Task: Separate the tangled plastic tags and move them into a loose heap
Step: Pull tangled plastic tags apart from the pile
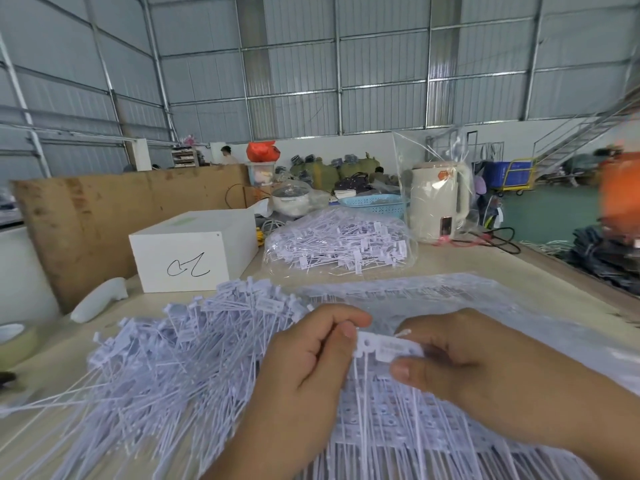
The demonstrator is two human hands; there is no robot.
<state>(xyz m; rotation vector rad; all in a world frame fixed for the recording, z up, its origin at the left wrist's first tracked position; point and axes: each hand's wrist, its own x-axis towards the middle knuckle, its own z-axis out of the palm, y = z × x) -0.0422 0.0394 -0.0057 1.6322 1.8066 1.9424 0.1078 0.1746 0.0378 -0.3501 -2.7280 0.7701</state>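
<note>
A strip of joined white plastic tags is held up between both hands above the table. My left hand pinches its left end with thumb and fingers. My right hand pinches its right end, thumb underneath. A loose heap of separated white tags with long thin tails spreads to the left on the table. More joined tag sheets lie in flat rows under and beyond my hands.
A clear bag full of tags sits behind the work area. A white box stands at the back left, a cream kettle in plastic wrap at the back right. A tape roll lies at the left edge. Cardboard stands behind.
</note>
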